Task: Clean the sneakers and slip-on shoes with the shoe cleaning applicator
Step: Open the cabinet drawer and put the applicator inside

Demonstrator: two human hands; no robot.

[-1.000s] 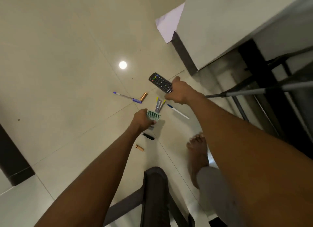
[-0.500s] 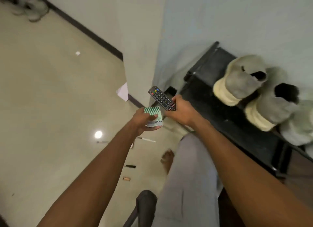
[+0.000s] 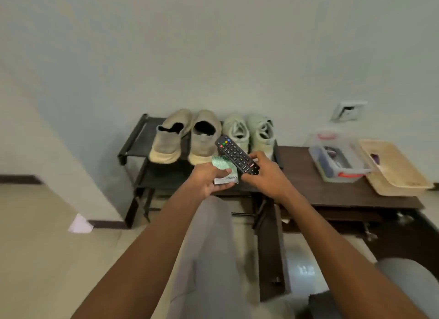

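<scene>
head view: my left hand point(image 3: 209, 178) holds a small green-and-white box point(image 3: 224, 170), thumb curled over its top and fingers under it. my right hand point(image 3: 263, 173) grips the lower end of a black remote point(image 3: 236, 154), fingers wrapped round it, its button end tilted up and left over the box. beyond my hands, the slip-ons point(image 3: 185, 138) stand heel toward me on the black rack point(image 3: 133, 140), the pale sneakers point(image 3: 249, 131) just to their right. on the brown table point(image 3: 332, 192) sit a clear bin point(image 3: 337, 157) and a tan tray point(image 3: 396, 171). i cannot tell where the applicator is.
</scene>
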